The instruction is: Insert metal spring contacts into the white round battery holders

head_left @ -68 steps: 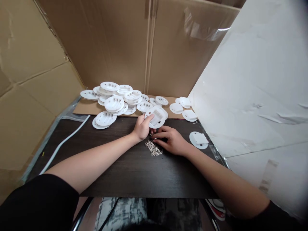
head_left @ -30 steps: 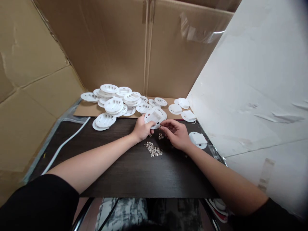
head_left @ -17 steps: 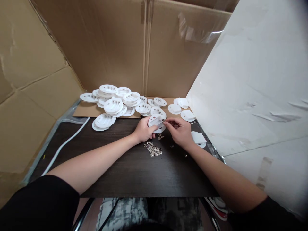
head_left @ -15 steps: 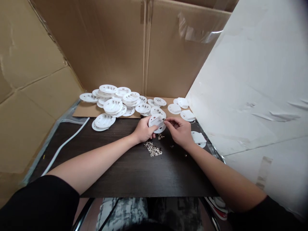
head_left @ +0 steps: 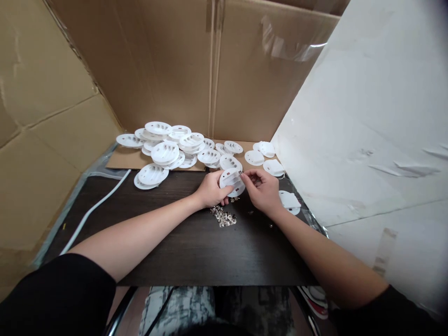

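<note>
My left hand (head_left: 210, 190) grips a round white plastic disc (head_left: 231, 180) just above the dark table (head_left: 182, 242), with its slotted face turned up. My right hand (head_left: 263, 189) is pinched at the disc's right edge, holding a tiny metal piece against it. A small heap of shiny metal clips (head_left: 223, 216) lies on the table right below both hands.
A pile of several white discs (head_left: 166, 151) sits at the back left on a cardboard sheet. More white discs (head_left: 268, 149) and one with a square cover (head_left: 289, 201) lie to the right. Cardboard walls stand behind and left, a white board to the right. A white cable (head_left: 91, 208) runs along the left.
My right hand rose from the heap of metal clips and came to the disc's right edge. My left hand brought the disc lower and a little to the right.
</note>
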`<state>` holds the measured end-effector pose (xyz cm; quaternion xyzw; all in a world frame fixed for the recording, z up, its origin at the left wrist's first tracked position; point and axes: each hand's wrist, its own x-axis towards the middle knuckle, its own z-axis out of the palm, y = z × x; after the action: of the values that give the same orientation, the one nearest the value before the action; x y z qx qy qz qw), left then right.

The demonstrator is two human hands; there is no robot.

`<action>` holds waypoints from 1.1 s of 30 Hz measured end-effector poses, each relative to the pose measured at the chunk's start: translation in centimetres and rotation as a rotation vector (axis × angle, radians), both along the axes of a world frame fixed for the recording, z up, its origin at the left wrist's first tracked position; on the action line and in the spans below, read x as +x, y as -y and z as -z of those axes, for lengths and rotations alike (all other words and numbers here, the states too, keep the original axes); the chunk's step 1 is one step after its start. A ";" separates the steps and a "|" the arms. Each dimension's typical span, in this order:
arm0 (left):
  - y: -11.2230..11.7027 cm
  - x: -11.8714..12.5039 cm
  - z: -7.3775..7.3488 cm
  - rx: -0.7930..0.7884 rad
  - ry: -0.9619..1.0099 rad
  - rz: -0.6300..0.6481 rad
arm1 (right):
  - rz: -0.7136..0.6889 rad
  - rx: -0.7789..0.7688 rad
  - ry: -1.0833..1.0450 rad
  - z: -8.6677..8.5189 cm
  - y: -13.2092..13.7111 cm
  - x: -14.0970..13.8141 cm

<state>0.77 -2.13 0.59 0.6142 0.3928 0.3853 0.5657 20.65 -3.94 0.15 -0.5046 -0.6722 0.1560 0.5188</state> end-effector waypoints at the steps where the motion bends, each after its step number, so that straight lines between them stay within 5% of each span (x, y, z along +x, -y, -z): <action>1: 0.0 0.0 0.0 0.004 -0.008 0.005 | -0.001 -0.002 0.001 0.0 0.0 0.0; 17: 0.2 -0.1 0.5 0.024 0.010 0.038 | -0.037 -0.019 0.054 0.0 0.2 0.0; 28: -0.1 -0.2 0.3 -0.046 0.092 0.003 | -0.174 -0.280 -0.263 0.8 -0.9 0.1; 33: -0.2 -0.2 0.4 0.039 0.111 -0.035 | -0.291 -0.367 -0.300 0.4 -0.3 -0.2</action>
<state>0.59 -1.92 0.14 0.5958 0.3640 0.4363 0.5676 20.49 -3.64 -0.29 -0.4597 -0.6135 0.4211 0.4847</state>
